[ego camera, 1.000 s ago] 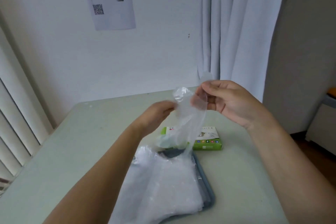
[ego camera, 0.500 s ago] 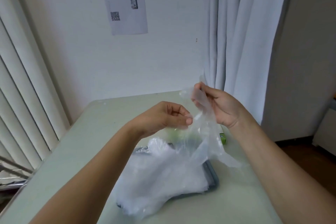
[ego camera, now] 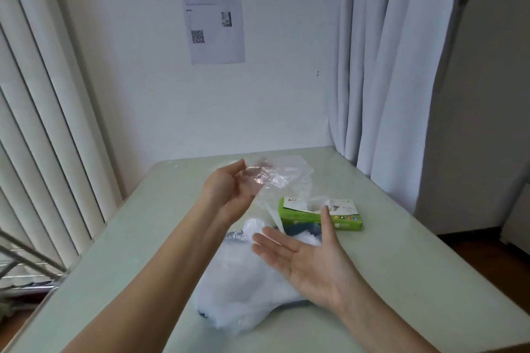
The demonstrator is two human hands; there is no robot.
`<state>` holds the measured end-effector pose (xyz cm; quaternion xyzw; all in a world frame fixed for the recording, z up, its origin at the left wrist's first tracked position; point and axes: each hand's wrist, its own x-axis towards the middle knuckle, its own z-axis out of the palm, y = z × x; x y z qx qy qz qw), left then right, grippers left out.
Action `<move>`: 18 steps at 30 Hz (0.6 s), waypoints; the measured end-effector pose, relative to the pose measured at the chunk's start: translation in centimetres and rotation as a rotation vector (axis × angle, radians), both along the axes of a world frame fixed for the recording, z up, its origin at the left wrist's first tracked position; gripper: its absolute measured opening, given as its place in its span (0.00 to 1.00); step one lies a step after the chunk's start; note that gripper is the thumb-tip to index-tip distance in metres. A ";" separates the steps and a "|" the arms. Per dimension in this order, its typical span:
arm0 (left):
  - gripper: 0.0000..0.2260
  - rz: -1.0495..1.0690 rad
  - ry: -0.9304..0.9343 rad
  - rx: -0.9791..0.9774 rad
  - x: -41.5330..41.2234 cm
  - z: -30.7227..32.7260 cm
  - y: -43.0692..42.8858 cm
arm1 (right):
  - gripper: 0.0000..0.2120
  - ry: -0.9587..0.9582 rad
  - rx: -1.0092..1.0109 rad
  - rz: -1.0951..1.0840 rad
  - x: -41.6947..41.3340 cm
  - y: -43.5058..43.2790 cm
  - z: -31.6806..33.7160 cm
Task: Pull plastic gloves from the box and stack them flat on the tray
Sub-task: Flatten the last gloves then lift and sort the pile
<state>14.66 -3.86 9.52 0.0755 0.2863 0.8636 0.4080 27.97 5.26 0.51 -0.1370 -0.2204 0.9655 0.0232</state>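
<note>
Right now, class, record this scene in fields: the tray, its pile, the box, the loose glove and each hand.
Dark blue-grey tray: on pale green table, mostly covered
Pile of clear gloves: crumpled, spilling over tray's near edge
Green and white cardboard box: on table beyond tray, plastic poking from top
Left hand: raised, thin clear plastic glove draped over its fingers; grip unclear
Right hand: open, palm up, empty, above pile
</note>
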 end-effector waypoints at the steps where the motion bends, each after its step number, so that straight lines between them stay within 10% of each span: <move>1: 0.11 0.054 0.030 -0.019 0.1 -0.5 0.1 | 0.48 0.011 0.040 0.000 -0.2 -0.4 0.6; 5: 0.11 0.186 0.179 -0.109 0.6 -2.7 -0.1 | 0.42 0.038 0.127 -0.039 -2.1 -0.9 3.3; 11: 0.11 0.206 0.297 -0.198 1.5 -4.8 -2.0 | 0.04 -0.017 0.500 -0.203 -5.5 0.2 4.4; 15: 0.10 0.155 0.168 -0.200 1.9 -6.0 -3.3 | 0.04 0.036 0.488 -0.262 -6.7 1.0 5.0; 18: 0.28 0.033 -0.008 -0.084 0.9 -6.6 -5.0 | 0.07 0.054 0.584 -0.202 -7.4 0.6 6.2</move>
